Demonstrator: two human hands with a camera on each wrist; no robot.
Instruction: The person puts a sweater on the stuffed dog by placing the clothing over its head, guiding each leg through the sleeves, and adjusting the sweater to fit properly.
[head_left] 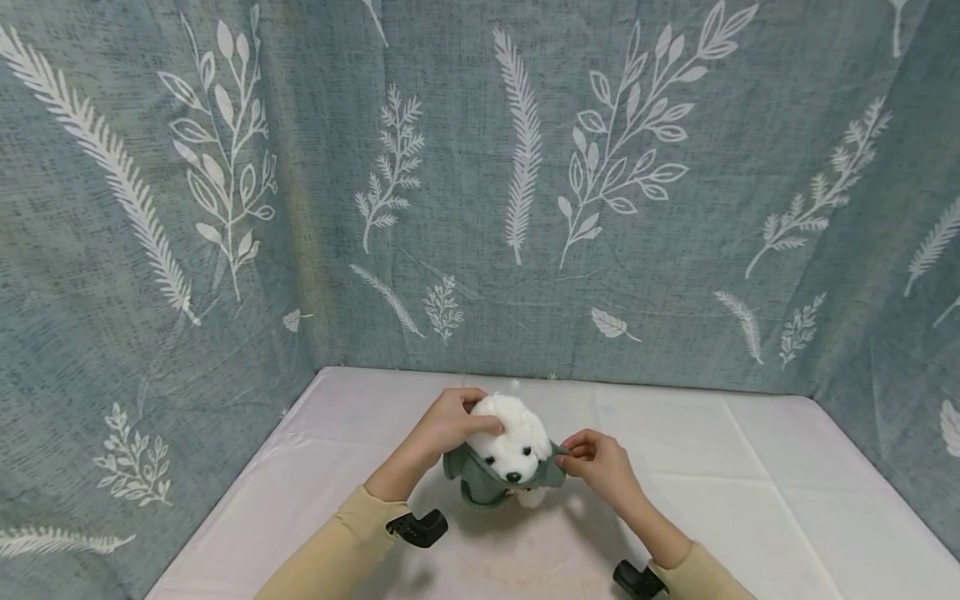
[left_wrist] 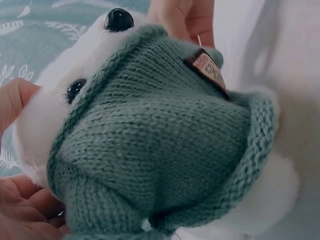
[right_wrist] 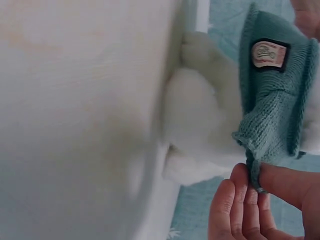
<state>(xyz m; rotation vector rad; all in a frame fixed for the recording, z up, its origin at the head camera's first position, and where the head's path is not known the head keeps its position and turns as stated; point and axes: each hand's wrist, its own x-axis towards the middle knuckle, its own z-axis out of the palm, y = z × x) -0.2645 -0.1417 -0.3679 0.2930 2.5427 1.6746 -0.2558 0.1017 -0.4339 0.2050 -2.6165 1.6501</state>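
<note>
A white plush dog [head_left: 525,429] stands on the table, wearing a green knitted sweater [head_left: 480,482]. The sweater's rolled collar sits high, just below the nose, and a small woven label [right_wrist: 270,54] shows on its front. My left hand [head_left: 453,423] grips the dog's head from the side, thumb on the white fur. On the other side, my right hand [head_left: 606,468] pinches the end of a sweater sleeve [right_wrist: 255,170] between thumb and fingers, drawing it out sideways. White legs [right_wrist: 192,105] show below the sweater hem in the right wrist view.
A white cloth [head_left: 720,500] with fold lines covers the table. Blue-green curtains [head_left: 465,208] printed with white leaves hang behind it and at both sides. A black wrist camera [head_left: 417,528] is strapped by the left sleeve, another [head_left: 637,579] by the right.
</note>
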